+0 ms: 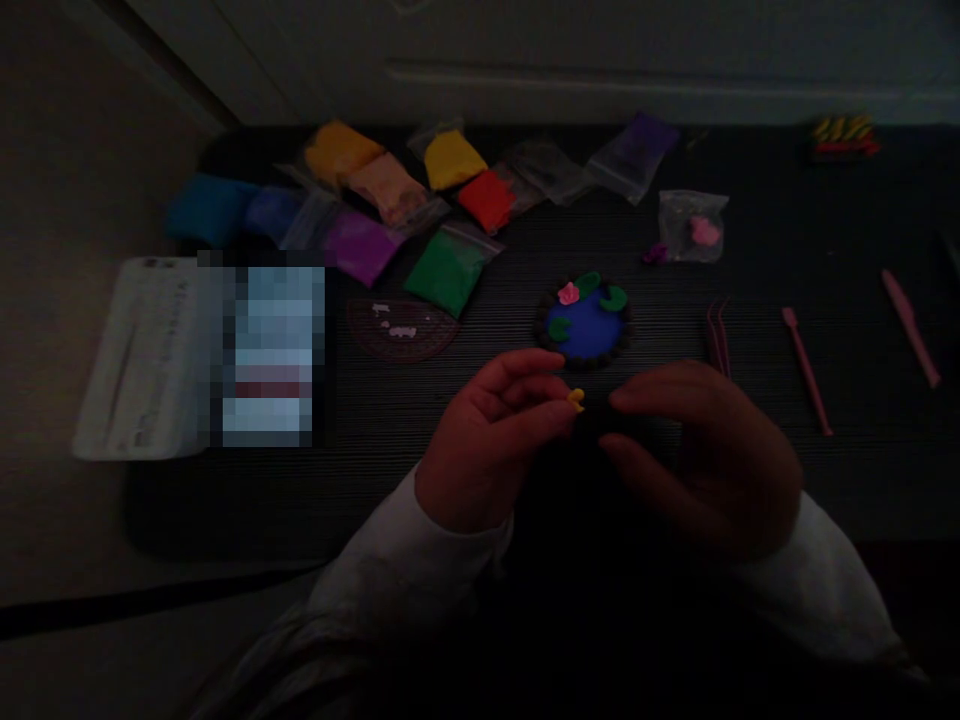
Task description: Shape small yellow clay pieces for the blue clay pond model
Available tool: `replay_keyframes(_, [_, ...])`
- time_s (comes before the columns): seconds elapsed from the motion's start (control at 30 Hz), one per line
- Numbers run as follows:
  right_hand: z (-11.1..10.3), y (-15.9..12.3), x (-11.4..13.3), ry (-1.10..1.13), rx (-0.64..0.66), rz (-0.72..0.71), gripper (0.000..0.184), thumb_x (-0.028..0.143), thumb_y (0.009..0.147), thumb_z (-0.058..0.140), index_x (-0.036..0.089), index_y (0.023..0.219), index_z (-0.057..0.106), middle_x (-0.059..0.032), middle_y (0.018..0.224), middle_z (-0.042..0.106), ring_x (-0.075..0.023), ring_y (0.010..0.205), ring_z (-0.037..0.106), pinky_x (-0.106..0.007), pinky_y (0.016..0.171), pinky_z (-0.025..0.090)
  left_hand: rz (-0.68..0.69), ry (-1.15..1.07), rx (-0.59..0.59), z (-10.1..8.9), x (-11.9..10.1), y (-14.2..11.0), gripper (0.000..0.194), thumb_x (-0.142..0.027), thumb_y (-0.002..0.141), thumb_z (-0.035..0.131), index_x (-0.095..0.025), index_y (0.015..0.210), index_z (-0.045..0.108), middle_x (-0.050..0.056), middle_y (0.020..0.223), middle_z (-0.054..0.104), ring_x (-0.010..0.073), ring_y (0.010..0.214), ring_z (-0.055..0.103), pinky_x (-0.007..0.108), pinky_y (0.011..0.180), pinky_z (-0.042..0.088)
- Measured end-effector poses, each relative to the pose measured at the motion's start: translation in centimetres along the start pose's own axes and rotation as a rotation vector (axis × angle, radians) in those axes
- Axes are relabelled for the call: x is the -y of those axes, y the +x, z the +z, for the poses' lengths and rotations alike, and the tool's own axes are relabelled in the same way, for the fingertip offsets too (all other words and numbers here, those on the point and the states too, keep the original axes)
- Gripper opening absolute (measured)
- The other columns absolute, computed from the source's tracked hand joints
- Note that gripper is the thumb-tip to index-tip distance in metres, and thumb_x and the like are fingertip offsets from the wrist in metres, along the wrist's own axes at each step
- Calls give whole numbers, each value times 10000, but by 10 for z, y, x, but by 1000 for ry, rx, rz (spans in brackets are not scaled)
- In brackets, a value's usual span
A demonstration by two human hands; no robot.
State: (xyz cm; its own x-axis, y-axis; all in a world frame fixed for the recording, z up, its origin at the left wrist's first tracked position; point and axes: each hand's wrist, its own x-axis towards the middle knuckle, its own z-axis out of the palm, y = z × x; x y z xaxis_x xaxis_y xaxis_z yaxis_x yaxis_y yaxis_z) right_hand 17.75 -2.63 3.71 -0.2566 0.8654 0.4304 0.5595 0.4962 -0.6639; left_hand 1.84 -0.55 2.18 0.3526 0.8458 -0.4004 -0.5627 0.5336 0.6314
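Observation:
Between the thumb and fingers of my left hand (499, 435) is a small piece of yellow clay (576, 399), its shape hard to make out in the dim light. My right hand (705, 450) is just to the right of it, thumb and forefinger apart with a gap between them, touching nothing. Beyond my hands lies a clay pond (589, 325) with a blue middle and a dark beaded rim. Green lily pads (614, 298) and a pink flower (568, 293) sit on it.
Bags of coloured clay, among them a green bag (448, 268) and a purple bag (365, 243), lie behind. At right are tweezers (718, 340) and pink modelling tools (808, 370). A phone with a blurred screen (274, 355) and a white box (142, 360) stand left.

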Motion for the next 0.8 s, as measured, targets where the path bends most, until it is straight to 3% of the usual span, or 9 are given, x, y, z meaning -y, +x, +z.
replay_keyframes(0.27, [3,1,-1,-23,-2,-11,220,114,627,648,142,823,551,-58,786,613,-155,755,569,-322,678,469,-74,-82,41,5,8,0,252,-57,612,625,-190,826,606,-42,677,621,60,633,583,159,612,447])
replay_keyframes(0.8, [1,2,-2,-24,29,-8,181,137,652,614,196,812,557,-29,791,624,-157,743,574,-332,651,473,-82,-80,52,7,8,-1,247,-52,618,618,-188,824,604,-35,692,631,64,645,578,176,633,440])
